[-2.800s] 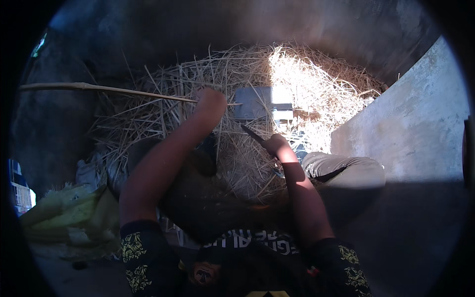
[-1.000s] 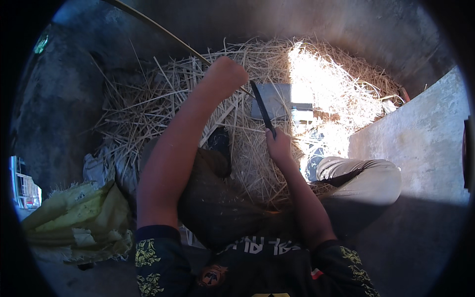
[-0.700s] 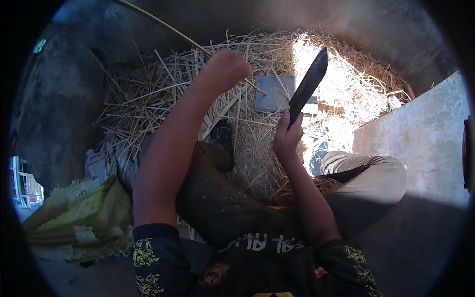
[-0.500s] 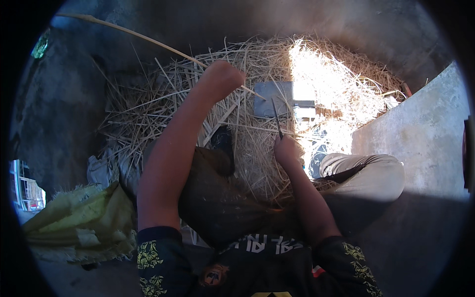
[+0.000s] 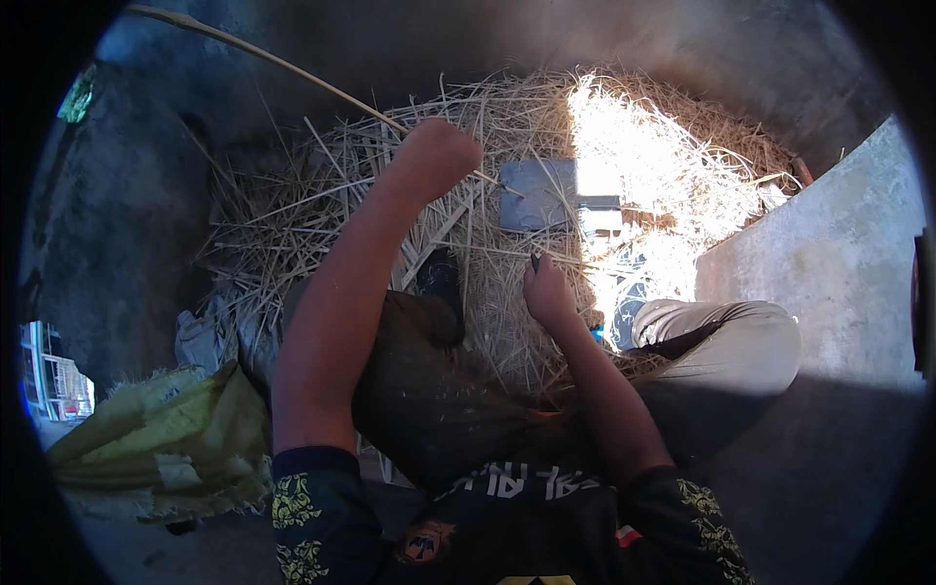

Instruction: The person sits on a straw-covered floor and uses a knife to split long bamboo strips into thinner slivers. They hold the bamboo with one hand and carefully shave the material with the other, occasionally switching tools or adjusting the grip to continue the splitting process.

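Note:
My left hand [image 5: 442,154] is closed around a long, thin cane stick [image 5: 292,68]. One end of the stick reaches far up to the left, and the other lies over a flat grey block [image 5: 539,210]. Below the block, my right hand [image 5: 548,292] is wrapped round a knife [image 5: 535,261]. Only a short dark piece of the knife shows above the fingers; the rest of the blade cannot be made out. A gap separates the right hand from the stick's tip.
Straw-like strips and shavings [image 5: 497,302] cover the floor around the block, brightly sunlit at right. A small light-coloured block [image 5: 600,216] sits beside the grey one. A yellow-green sack [image 5: 175,429] lies at left; a pale concrete wall [image 5: 819,244] rises at right.
My right hand has drawn back slightly left and turned, and the knife blade no longer points up at the block. The stick's far end has shifted slightly; my left hand keeps its place.

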`<state>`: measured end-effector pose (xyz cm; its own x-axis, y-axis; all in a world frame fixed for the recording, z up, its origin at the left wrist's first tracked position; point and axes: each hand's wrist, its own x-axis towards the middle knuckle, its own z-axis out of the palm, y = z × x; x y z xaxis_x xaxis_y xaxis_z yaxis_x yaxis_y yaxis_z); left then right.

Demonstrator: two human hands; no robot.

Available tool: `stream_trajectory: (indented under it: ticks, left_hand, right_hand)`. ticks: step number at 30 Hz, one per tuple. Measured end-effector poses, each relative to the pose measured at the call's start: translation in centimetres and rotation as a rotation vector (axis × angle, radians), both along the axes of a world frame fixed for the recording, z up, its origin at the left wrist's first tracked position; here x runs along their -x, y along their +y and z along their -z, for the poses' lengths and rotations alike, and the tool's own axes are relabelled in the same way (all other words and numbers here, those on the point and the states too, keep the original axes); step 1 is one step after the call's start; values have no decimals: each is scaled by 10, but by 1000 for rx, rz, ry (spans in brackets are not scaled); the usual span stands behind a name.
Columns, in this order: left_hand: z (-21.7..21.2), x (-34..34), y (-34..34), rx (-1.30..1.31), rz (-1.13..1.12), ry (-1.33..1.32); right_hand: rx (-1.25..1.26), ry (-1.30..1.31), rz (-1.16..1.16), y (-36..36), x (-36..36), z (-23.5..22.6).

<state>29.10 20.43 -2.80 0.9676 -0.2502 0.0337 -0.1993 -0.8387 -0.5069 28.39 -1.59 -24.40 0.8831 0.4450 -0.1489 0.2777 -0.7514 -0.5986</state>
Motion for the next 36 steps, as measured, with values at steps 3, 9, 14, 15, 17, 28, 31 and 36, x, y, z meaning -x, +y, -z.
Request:
stream_trajectory:
  ticks: [3,9,14,15,17,28,31,36]
  left_hand:
    - [1,2,1,0,-25,11]
    - [4,0,6,86,-26,-76]
    - [5,-4,5,93,44,-59]
    - [5,-4,4,83,42,-61]
    - [5,-5,0,60,49,-70]
    - [6,-3,2,91,-29,-85]
    - [7,-4,1,88,-27,-92]
    - [7,5,1,65,40,-87]
  right_hand:
    - [-16,42,52,-3,-5,-19]
    - [-311,136,47,0,-21,-26]
    - [-812,-82,132,7,-1,-107]
    - [-869,-89,157,7,4,-113]
    - [-989,-112,202,9,8,-93]
    - [-275,104,70,-4,-15,0]
    - [-423,29,81,-2,-19,-33]
    - [-856,-184,115,10,-4,-122]
